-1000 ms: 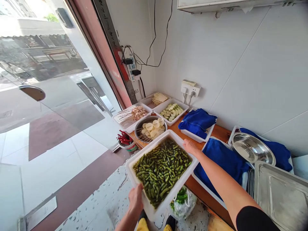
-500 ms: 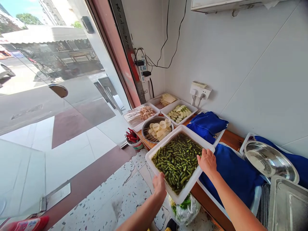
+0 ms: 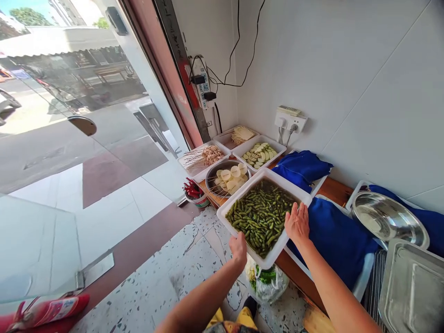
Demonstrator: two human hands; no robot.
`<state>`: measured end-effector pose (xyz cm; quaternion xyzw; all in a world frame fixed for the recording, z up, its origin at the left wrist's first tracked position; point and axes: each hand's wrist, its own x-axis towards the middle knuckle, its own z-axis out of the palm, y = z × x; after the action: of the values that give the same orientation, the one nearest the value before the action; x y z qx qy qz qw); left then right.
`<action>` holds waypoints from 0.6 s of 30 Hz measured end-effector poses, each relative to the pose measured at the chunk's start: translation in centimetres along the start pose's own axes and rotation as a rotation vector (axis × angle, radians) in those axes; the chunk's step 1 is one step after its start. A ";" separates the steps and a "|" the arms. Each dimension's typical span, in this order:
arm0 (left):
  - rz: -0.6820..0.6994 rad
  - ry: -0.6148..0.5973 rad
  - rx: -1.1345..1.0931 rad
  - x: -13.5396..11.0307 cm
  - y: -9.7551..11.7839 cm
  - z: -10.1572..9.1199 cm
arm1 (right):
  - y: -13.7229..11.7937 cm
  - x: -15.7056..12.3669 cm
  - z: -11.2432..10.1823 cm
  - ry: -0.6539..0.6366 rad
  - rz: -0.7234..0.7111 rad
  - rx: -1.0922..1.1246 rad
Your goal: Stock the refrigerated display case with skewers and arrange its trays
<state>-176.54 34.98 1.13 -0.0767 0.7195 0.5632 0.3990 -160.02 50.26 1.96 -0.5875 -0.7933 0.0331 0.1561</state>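
Note:
A white rectangular tray (image 3: 301,194) holds many green soybean pods (image 3: 258,217) in dark liquid. My left hand (image 3: 238,247) is closed round its near left rim. Across from it, my right hand (image 3: 297,223) holds the right rim, with the fingers laid over the edge; their undersides are hidden. The tray's far left side reaches beside a metal bowl (image 3: 209,185) of skewered pale slices (image 3: 231,178), and its near corner juts out above a plastic bag of greens (image 3: 268,282). What bears the tray's underside is hidden.
Behind stand trays of skewered food (image 3: 211,155), sliced green vegetable (image 3: 260,155) and pale strips (image 3: 243,134). Blue cloths (image 3: 333,236) cover trays at right, near a steel basin (image 3: 391,222) and metal tray (image 3: 412,286). A red-filled tub (image 3: 196,194) stands left, by the glass door.
The tray has shifted slightly up and right in view, both hands moving with it. My right hand's fingers look straighter on the rim. The head view has tilted a little.

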 end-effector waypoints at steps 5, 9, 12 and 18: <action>0.010 -0.397 0.055 1.7 -0.5 -4.0 | -0.8 -0.7 -1.8 0.006 0.041 0.026; -0.083 -0.553 0.101 2.3 -1.4 -7.5 | -1.5 -5.6 -4.4 0.098 0.012 0.096; -0.194 -0.618 0.087 2.2 -1.6 -8.7 | -1.9 -13.1 -6.0 0.192 -0.009 0.208; -0.245 -0.757 -0.031 2.2 1.0 -7.3 | -1.3 -32.7 -5.5 0.135 0.258 0.210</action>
<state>-182.11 29.67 0.76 0.0450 0.4985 0.5107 0.6990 -151.12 18.30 0.67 -0.6658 -0.6913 0.0960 0.2639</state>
